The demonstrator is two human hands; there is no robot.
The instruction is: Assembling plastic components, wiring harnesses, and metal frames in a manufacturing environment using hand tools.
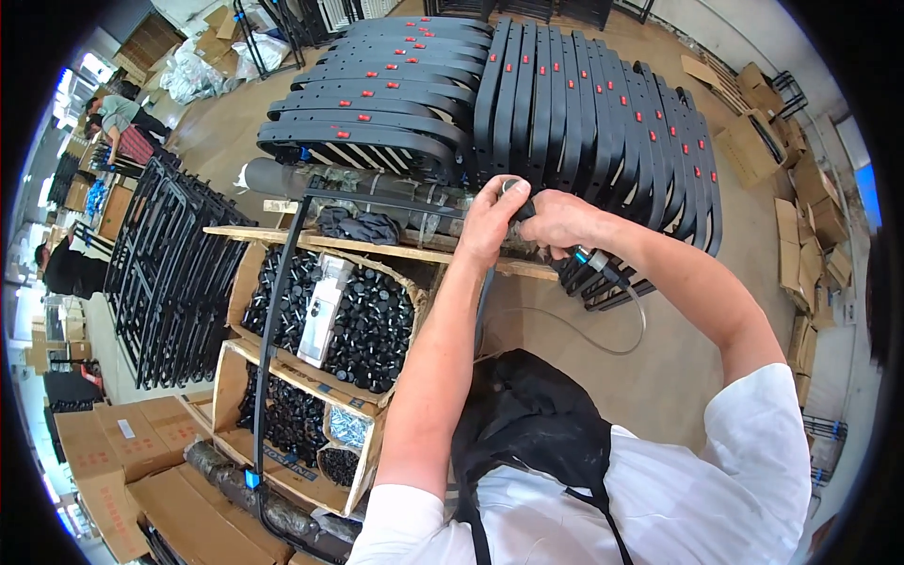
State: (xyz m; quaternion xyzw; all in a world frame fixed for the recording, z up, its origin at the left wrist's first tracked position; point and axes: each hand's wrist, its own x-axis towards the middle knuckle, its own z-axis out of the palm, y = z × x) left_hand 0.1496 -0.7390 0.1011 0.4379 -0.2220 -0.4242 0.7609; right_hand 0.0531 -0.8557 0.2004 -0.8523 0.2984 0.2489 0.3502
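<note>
A black metal tube frame (280,292) lies across the work stand, one corner of it running in under my hands. My left hand (487,224) is closed at that corner, thumb and forefinger pinching around a small dark round part (509,186) that is mostly hidden. Right beside it, my right hand (563,220) wraps around an air-driven power tool (591,258). Only the tool's metal rear end shows below my fingers, with a thin clear hose (642,325) looping down from it. The tool's tip is hidden between the two hands.
Left of my arm, cardboard bins hold black screw-in feet (372,325) and small silver screws (348,426); a white box (323,311) lies on the feet. Curved black frames (556,104) with red parts stand stacked ahead. More frames (174,273) and people (127,118) are at the left.
</note>
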